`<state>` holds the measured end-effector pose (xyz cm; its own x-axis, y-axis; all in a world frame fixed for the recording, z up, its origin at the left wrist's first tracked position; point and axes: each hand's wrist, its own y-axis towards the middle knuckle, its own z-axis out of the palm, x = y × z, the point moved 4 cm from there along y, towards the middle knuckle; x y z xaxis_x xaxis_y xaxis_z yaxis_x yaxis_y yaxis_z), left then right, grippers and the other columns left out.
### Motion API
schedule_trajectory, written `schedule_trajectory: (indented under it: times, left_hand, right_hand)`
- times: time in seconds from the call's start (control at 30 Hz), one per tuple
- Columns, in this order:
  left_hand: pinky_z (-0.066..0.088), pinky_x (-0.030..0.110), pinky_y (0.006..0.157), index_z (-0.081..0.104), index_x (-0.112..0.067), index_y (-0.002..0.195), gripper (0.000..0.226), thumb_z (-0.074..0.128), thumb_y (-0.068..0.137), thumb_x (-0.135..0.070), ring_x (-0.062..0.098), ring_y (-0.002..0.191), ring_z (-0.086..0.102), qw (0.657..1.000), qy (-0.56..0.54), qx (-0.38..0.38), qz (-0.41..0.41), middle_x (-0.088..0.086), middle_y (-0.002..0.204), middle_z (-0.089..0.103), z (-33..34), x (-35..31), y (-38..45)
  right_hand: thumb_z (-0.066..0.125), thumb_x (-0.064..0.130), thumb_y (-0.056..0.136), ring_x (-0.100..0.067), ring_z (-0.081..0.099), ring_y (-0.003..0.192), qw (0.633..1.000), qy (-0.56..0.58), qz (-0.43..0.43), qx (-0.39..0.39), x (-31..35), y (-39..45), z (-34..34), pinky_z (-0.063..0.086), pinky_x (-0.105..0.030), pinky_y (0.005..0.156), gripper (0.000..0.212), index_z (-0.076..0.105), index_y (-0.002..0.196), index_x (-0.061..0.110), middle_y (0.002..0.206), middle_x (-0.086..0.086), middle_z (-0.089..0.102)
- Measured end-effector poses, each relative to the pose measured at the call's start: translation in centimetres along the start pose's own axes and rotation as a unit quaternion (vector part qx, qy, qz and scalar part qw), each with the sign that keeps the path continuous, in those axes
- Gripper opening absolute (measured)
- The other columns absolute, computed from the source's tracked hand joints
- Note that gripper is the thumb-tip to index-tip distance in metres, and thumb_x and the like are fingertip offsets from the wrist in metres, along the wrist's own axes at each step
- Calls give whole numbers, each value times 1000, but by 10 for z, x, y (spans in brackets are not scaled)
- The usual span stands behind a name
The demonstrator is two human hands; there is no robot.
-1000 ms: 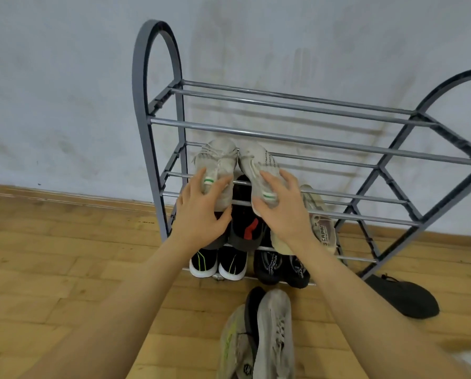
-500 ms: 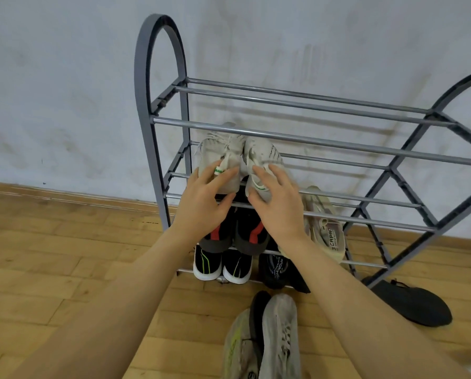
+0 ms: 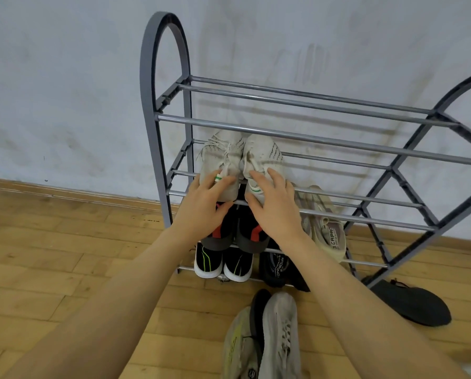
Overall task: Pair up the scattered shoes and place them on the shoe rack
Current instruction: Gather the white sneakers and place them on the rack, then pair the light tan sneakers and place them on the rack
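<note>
A grey metal shoe rack [image 3: 311, 138] stands against the wall. A pair of white sneakers lies side by side at the left end of its second tier, toes toward the wall. My left hand [image 3: 205, 206] grips the heel of the left white sneaker [image 3: 220, 157]. My right hand [image 3: 275, 209] grips the heel of the right white sneaker [image 3: 261, 154], fingers spread over it. Both heels overhang the tier's front bar.
Below the white pair sit a black-and-red pair [image 3: 252, 233], a black pair with white soles [image 3: 209, 262], a dark pair [image 3: 276, 269] and a beige shoe [image 3: 328, 233]. On the wooden floor lie two grey sneakers [image 3: 280, 332] near me and a black shoe [image 3: 412, 305] at the right.
Both hands have pushed the white sneakers farther back along the second tier, toward the wall. The two shoes now lie closer together and straighter.
</note>
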<state>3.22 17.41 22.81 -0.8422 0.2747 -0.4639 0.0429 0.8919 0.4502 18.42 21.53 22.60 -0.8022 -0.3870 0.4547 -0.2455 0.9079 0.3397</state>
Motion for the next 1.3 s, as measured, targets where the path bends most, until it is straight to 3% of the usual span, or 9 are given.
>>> schedule_trajectory:
  times: [0.3,0.4,0.5,0.7,0.9,1.03,1.13,1.3]
  left_hand:
    - [39,50,97,52,-18,128,46,65,84,-17,37,116,43,1000,-5,25,-9,10,131,46,-1,-11,0]
    - [43,53,93,41,-27,138,55,60,87,-24,39,119,42,997,44,54,-13,13,143,33,-5,-10,-2]
    - [42,51,97,29,-33,143,59,54,90,-28,39,129,34,992,118,47,-11,14,150,26,-16,-12,-14]
    - [35,48,104,43,-14,136,47,51,92,-27,33,130,36,989,135,-19,-58,10,142,43,-69,-14,-72]
    - [35,42,100,53,-13,128,38,50,92,-26,30,127,40,969,170,-70,-164,8,139,47,-141,16,-166]
    - [37,43,98,53,-16,127,38,49,92,-29,31,123,43,949,200,-58,-235,6,138,47,-170,50,-231]
    - [37,45,98,52,-16,128,39,49,92,-30,32,123,42,929,192,-60,-309,7,137,47,-175,82,-287]
    - [34,46,104,45,-16,134,43,46,94,-32,32,128,38,885,185,-33,-427,9,142,41,-159,143,-382]
  right_hand:
    - [51,36,93,-34,17,137,999,31,3,38,7,-2,-8,31,-45,104,52,34,142,35,152,-7,24]
    - [48,37,94,-34,13,139,998,27,12,55,9,-5,-10,29,-50,106,53,29,143,36,154,-7,19]
    - [44,39,95,-36,10,141,999,-12,9,33,13,-16,-16,17,-52,112,54,23,145,37,156,-9,16]
    - [46,33,94,-27,28,134,997,-24,-65,-25,58,-57,-24,17,-41,109,45,40,139,24,145,-5,38]
    - [43,27,97,-25,44,120,986,45,-149,56,144,-101,12,31,-39,100,36,49,131,20,131,-2,51]
    - [43,25,96,-27,49,116,965,68,-220,128,200,-136,61,40,-44,96,35,52,127,13,124,-7,55]
    - [44,27,96,-28,51,114,939,68,-280,188,228,-170,109,42,-43,94,37,52,129,13,124,-7,57]
    - [38,33,97,-28,48,115,909,54,-307,276,261,-217,197,36,-39,93,40,46,134,20,130,-3,53]
